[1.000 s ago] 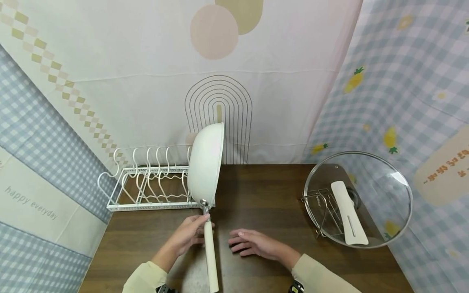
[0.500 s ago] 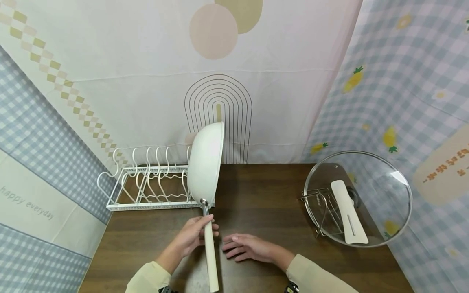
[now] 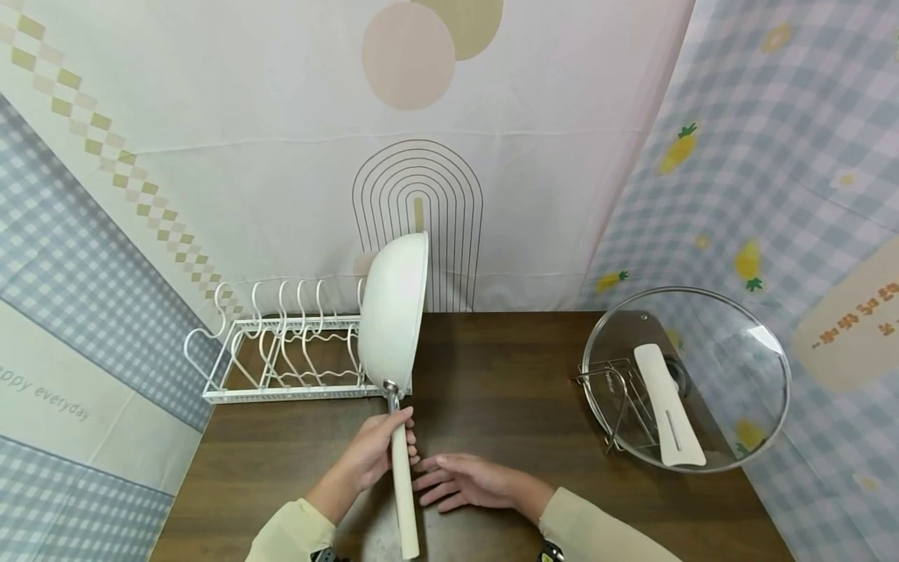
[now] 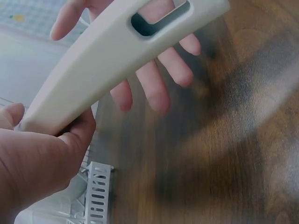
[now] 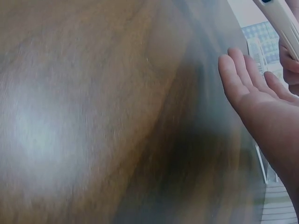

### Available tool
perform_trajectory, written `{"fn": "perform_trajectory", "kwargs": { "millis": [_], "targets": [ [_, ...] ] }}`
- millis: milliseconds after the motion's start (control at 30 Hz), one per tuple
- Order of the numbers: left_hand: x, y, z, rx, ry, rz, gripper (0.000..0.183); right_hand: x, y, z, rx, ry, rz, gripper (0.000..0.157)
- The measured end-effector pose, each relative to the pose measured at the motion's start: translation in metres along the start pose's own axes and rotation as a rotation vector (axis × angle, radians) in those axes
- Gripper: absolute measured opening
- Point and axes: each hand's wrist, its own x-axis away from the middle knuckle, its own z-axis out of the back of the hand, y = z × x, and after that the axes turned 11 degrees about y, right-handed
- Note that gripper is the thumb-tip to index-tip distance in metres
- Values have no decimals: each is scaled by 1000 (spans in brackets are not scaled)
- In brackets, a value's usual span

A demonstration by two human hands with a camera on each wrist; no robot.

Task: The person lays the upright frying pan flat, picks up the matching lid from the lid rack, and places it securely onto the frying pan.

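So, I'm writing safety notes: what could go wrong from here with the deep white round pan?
The deep white round pan stands on edge at the right end of the white metal wire rack, so it might tip off that end. Only the left hand grips the long cream handle, near the pan; the open right hand beside it doesn't, so the pan could twist.

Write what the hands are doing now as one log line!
Left hand: grips wok handle; right hand: empty, beside wok handle; wok: on edge, right end of white rack; glass lid: apart, at right
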Motion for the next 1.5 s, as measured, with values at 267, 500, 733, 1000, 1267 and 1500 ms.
{"fn": "perform_trajectory", "kwargs": {
  "millis": [267, 500, 733, 1000, 1267, 1500],
  "targets": [
    [-2, -2, -7, 26, 18, 6, 26, -10, 4, -12, -60, -34, -67, 75],
    [-4, -7, -12, 14, 52, -5, 34, -17, 8, -18, -97, -103, -84, 75],
    [-3, -7, -9, 28, 40, -25, 32, -23, 11, -22, -130, -213, -71, 78],
    [-3, -6, -8, 7, 24, -27, 28, -31, 18, -31, -186, -272, -56, 75],
    [-3, -5, -7, -22, 34, -28, 27, -35, 22, -39, -248, -321, -84, 68],
    [-4, -4, -8, -20, 25, -26, 27, -39, 25, -45, -288, -358, -45, 63]
  ]
}}
